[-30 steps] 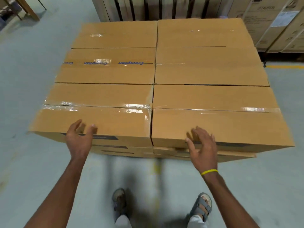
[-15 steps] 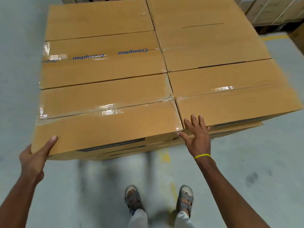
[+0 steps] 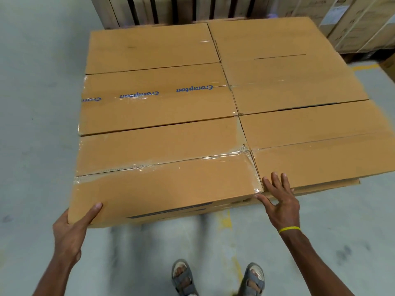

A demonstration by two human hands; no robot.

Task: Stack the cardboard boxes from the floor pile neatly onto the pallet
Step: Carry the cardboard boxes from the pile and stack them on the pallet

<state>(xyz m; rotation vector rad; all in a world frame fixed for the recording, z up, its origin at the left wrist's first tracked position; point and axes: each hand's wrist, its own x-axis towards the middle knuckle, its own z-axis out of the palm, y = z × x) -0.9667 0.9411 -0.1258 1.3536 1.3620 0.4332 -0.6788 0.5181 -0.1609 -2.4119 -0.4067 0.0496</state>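
Both hands on the near-left box (image 3: 162,184): left grip (image 3: 70,229) clamped on its corner, right grip (image 3: 280,201) splayed apart.

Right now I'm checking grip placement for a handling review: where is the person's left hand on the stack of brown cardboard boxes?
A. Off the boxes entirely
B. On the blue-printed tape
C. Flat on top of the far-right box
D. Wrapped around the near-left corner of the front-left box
D: the left hand wraps the near-left corner of the front-left brown cardboard box, thumb lying on its front face.
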